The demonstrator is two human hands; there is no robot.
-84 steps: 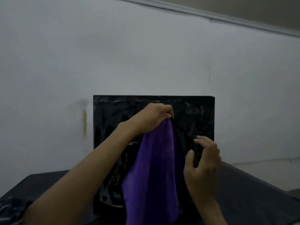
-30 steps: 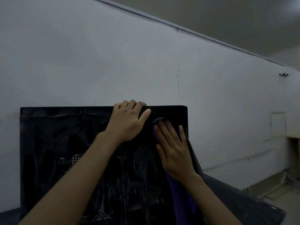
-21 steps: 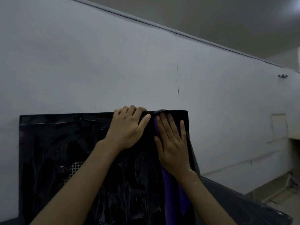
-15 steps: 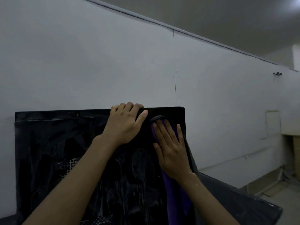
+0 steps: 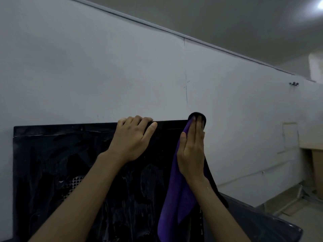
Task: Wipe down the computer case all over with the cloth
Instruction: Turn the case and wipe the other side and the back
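Computer case [image 5: 57, 172]: black, upright on a dark bench [image 5: 258, 229] against a pale wall [image 5: 87, 67]; its near side panel shows streaks and a patch of perforated mesh low on the left.

Left hand [image 5: 131, 144]: hooked over the case's top edge, fingers [image 5: 138, 119] pressed together and curled over the rim, thumb laid along the front. Serves as the steadying grip.

Cloth [image 5: 176, 203]: purple, pinned against the case's upper right corner, its loose tail hanging down past the wrist. A dark fold of it caps the corner above the fingertips.

Right hand [image 5: 192, 154]: flat on the cloth at the right edge, fingers [image 5: 197, 130] straight and held side by side, thumb tucked alongside, holding the cloth by pressure, not by a pinch.

Step in hand, as judged: wiping the right edge and corner. Advisable: keep the palm flat so the cloth stays under it, draw down the edge in long overlapping strokes, keep the left hand braced against tipping, gather the dangling tail.
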